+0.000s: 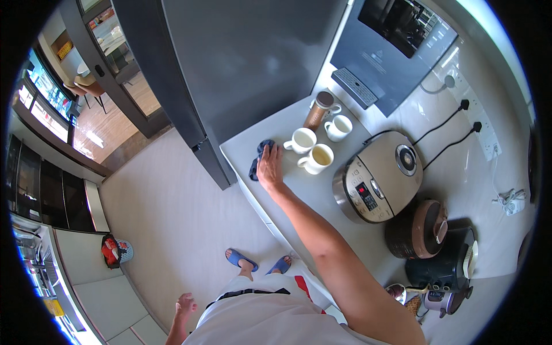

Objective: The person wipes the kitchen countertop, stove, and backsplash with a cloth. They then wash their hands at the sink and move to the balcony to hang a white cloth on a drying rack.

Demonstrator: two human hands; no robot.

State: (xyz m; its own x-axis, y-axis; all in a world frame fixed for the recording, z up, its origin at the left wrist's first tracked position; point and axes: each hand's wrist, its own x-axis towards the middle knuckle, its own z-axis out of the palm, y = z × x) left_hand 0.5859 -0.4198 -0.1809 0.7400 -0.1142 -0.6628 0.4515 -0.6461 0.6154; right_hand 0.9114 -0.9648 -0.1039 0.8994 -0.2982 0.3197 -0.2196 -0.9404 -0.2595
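Note:
My right hand (270,167) presses on a dark blue cloth (254,169) at the left end of the pale countertop (297,189). Part of the cloth is hidden under my fingers. Just right of it stand white mugs: one (303,140) looks light inside, another (321,156) holds a pale yellowish liquid, and a third (340,126) is farther back. A brown cylindrical container with a dark lid (319,110) stands behind them, partly covering another white mug (335,108). My left hand (186,303) hangs over the floor, fingers loosely bent, holding nothing.
A rice cooker (379,177) sits right of the mugs, its black cord plugged in at the wall. Beyond it are a brown cooker (416,230) and a black appliance (440,258). A tall grey cabinet or refrigerator (254,51) borders the counter. A waste bin (125,251) stands on the floor.

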